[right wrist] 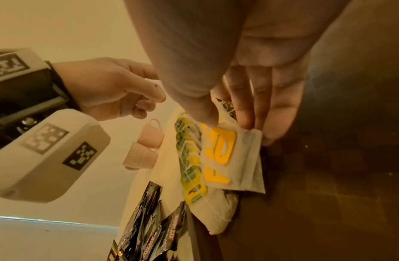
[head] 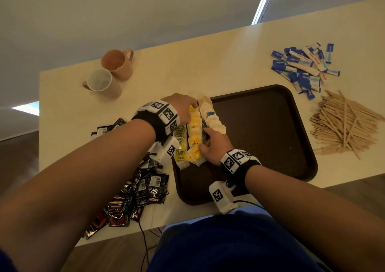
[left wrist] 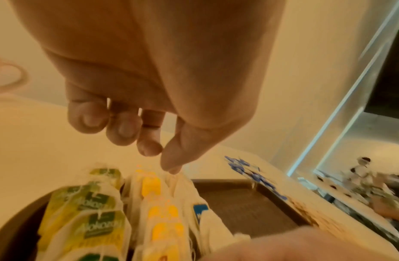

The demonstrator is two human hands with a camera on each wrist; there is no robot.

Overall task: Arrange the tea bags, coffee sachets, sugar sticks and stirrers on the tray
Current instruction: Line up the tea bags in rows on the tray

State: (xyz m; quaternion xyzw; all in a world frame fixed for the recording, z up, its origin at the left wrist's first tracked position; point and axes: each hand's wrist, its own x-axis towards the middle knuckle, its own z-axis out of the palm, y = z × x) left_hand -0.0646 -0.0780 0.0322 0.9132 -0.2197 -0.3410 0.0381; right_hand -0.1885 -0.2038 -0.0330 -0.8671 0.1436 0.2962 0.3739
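Note:
Three rows of tea bags lie along the left end of the dark brown tray (head: pixel 260 136): green-tagged (head: pixel 180 142), yellow-tagged (head: pixel 194 130) and plain white (head: pixel 212 117). My left hand (head: pixel 187 105) is at the far end of the rows. Its fingers (left wrist: pixel 124 130) are curled, and the thumb tip (left wrist: pixel 171 167) touches the top of the farthest bags. My right hand (head: pixel 208 144) is at the near end. Its thumb (right wrist: pixel 205 116) and fingers (right wrist: pixel 249 114) pinch a yellow-tagged tea bag (right wrist: pixel 223 150). Coffee sachets (head: pixel 141 188), sugar sticks (head: pixel 304 67) and wooden stirrers (head: pixel 343 123) lie on the table beside the tray.
Two pink mugs (head: pixel 116 63) (head: pixel 102 84) stand at the back left of the cream table (head: pixel 187 63). The sachets sit left of the tray near the front edge, with the sugar and stirrers to its right. A cable (head: pixel 145 242) hangs off the front edge.

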